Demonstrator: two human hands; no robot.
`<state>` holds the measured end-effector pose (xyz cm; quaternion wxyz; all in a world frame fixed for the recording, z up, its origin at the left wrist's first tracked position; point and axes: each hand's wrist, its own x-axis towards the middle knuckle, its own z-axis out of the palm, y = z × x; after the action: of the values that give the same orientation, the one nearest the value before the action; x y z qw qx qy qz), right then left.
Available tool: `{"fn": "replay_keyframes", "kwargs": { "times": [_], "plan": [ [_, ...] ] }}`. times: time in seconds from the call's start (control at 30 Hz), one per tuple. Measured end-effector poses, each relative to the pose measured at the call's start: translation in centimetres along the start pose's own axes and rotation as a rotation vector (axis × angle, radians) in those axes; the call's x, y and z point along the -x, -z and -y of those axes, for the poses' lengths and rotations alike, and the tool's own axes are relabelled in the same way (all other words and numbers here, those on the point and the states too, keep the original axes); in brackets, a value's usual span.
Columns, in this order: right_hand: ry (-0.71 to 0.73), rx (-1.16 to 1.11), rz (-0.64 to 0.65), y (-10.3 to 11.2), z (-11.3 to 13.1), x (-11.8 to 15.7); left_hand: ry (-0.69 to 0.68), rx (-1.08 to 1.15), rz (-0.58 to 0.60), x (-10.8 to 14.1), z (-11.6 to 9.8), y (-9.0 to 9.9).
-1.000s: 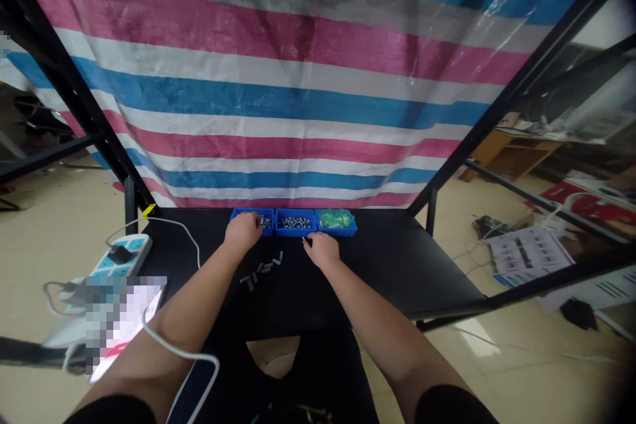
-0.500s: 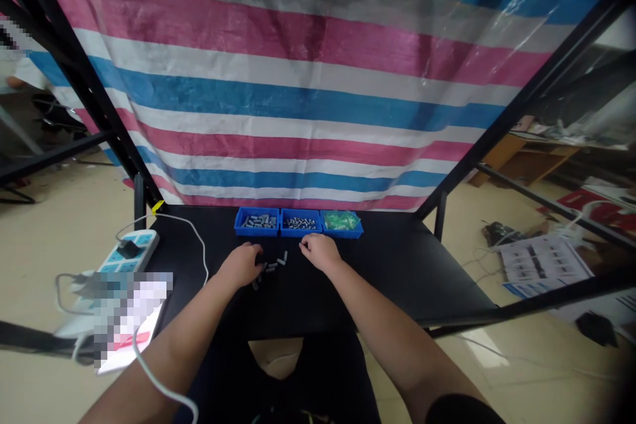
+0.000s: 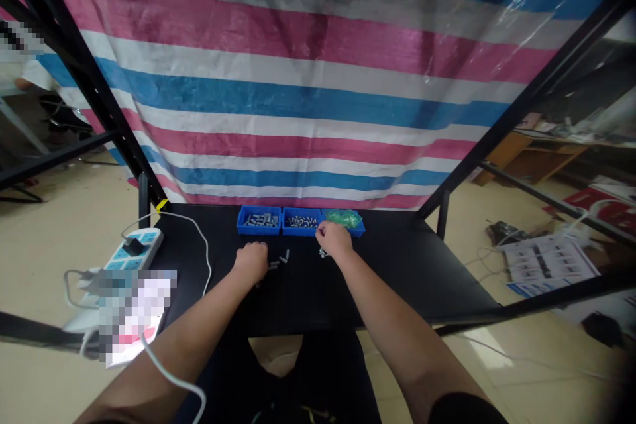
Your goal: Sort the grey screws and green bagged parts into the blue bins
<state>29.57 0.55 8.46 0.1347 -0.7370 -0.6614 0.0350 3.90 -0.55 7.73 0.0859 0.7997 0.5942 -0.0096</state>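
Observation:
My left hand [image 3: 252, 262] is low over the black table, knuckles up, its fingers curled downward; whatever they hold is hidden. By its fingers lie several small grey metal cylinders [image 3: 284, 257]. Farther right, my right hand [image 3: 334, 238] is closed at the front edge of the bin with green contents [image 3: 342, 217], its fingertips near the middle bin's right corner. What it pinches, if anything, is too small to make out. A few small shiny metal pieces [image 3: 322, 253] lie on the table just under this hand.
Three blue bins stand in a row at the back: a left bin [image 3: 258, 232] with grey cylinders, a middle bin [image 3: 299, 232] with small shiny parts, and the green one. On the left are a power strip [image 3: 149, 238] and white cable [image 3: 206, 245]. A striped sheet [image 3: 308, 99] hangs behind.
My right hand has moved right and slightly up, from before the middle bin to the green one. Small shiny pieces now show beneath it. My left hand has shifted slightly right, over the cylinders.

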Motion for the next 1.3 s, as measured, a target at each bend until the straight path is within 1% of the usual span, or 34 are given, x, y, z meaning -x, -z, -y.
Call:
{"fn": "replay_keyframes", "kwargs": {
  "times": [0.1,0.2,0.3,0.37,0.43,0.47,0.5,0.57,0.6,0.63,0.7,0.77,0.83,0.93,1.0,1.1,1.2,1.3],
  "plan": [
    [0.017,-0.002,0.079,0.3,-1.8,0.7,0.017,-0.019,-0.085,-2.0,0.3,2.6],
    [0.068,-0.018,0.143,0.6,-2.9,1.4,0.011,-0.023,-0.187,-4.5,0.7,5.0],
    [0.135,-0.032,0.188,0.9,-3.3,2.1,0.000,-0.020,-0.238,-5.9,1.1,5.9],
    [0.166,-0.035,0.201,0.8,-3.3,2.6,-0.006,-0.013,-0.254,-5.6,1.5,5.7],
    [0.185,-0.035,0.198,0.6,-3.3,3.1,-0.015,0.008,-0.255,-4.2,2.2,4.9],
    [0.194,-0.034,0.196,0.4,-3.2,3.3,-0.044,0.046,-0.237,-3.2,2.7,4.4],
    [0.202,-0.034,0.195,0.1,-3.2,3.5,-0.070,0.076,-0.177,-2.2,3.1,3.8],
    [0.217,-0.038,0.196,-0.4,-3.1,3.8,-0.111,0.102,-0.018,0.2,3.9,2.4],
    [0.225,-0.043,0.198,-0.7,-3.0,3.9,-0.127,0.113,0.030,1.3,4.3,1.7],
    [0.234,-0.051,0.201,-0.8,-2.9,3.9,-0.129,0.121,0.051,2.3,4.5,1.0],
    [0.256,-0.081,0.202,-0.9,-2.5,3.5,-0.126,0.139,0.056,3.8,4.6,-0.4],
    [0.281,-0.130,0.184,-0.8,-1.8,2.5,-0.126,0.175,0.046,4.7,4.5,-1.4],
    [0.286,-0.186,0.132,-0.5,-0.8,1.0,-0.106,0.202,0.027,5.0,4.3,-2.1],
    [0.237,-0.243,0.027,-0.3,0.6,-1.2,-0.063,0.211,-0.007,5.1,4.1,-2.6],
    [0.189,-0.253,-0.014,-0.4,1.1,-2.0,-0.050,0.210,-0.014,5.0,4.2,-2.7],
    [0.147,-0.236,-0.025,-0.6,1.1,-1.8,-0.030,0.192,-0.023,4.5,4.5,-1.9],
    [0.127,-0.195,0.008,-0.5,0.1,-0.5,-0.045,0.162,-0.092,2.8,4.5,0.2],
    [0.103,-0.142,0.077,0.2,-1.4,0.5,-0.038,0.140,-0.203,-0.2,4.0,3.1]
  ]
}}
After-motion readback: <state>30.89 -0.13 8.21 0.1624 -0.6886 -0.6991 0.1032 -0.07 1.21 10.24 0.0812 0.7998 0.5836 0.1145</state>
